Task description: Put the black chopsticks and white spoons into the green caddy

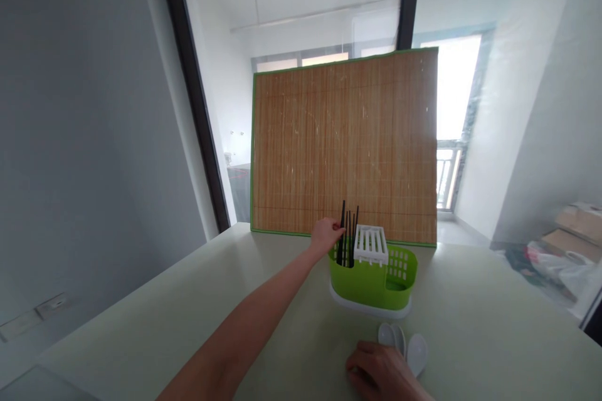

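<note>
My left hand [325,235] reaches to the left end of a green holder [360,285], its thumb and fingers pinched on a black chopstick [343,216]. Several black chopsticks stand upright beside it in that end compartment. A white slatted rack [370,243] sits across the holder's middle, and the right compartment has an open lattice wall. Near the table's front, my right hand [380,371] rests with curled fingers close to white spoons [417,354]. It covers part of the spoons, and what lies under its fingers is hidden.
A bamboo mat [345,147] with green edging stands upright behind the holder, against a glass partition. The pale table [263,263] carries everything. At the right, beyond the table, are cardboard boxes [580,232] and plastic bags. A grey wall rises on the left.
</note>
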`<state>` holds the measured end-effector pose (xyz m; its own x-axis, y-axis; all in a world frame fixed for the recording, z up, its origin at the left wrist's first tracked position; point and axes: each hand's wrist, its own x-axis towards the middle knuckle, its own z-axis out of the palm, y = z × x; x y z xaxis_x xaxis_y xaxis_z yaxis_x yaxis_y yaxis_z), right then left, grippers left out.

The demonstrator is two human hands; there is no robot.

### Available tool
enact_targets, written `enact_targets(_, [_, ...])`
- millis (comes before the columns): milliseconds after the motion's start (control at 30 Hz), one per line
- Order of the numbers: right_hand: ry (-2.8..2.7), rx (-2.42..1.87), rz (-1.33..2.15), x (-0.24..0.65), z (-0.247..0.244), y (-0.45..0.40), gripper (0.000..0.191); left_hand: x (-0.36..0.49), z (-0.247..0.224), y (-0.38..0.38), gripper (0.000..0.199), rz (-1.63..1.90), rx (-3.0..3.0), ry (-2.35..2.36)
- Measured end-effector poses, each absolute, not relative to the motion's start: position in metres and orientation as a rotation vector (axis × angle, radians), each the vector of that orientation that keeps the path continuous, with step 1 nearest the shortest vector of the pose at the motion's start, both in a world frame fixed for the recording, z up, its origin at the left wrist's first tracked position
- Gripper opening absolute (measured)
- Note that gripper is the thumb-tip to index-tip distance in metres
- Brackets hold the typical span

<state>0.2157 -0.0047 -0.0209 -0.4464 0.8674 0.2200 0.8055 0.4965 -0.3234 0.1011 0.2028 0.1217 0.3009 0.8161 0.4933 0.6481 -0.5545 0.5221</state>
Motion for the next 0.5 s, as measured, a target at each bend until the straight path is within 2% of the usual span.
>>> enact_targets(233, [-2.392,-1.402,0.228,0.216,-0.028,-0.004,0.015,0.113,0.106,0.213,0.012,0.989,2.38,1.371])
enact_targets(400, [-2.402,-1.384,0.208,0.216,-0.028,-0.005,0.014,0.115,0.102,0.211,0.02,1.005,2.389,1.376])
enact_targets(500, [-2.402,-1.388,0.207,0.216,-0.026,-0.005,0.014,0.115,0.1,0.21,0.016,0.964,2.369,1.355])
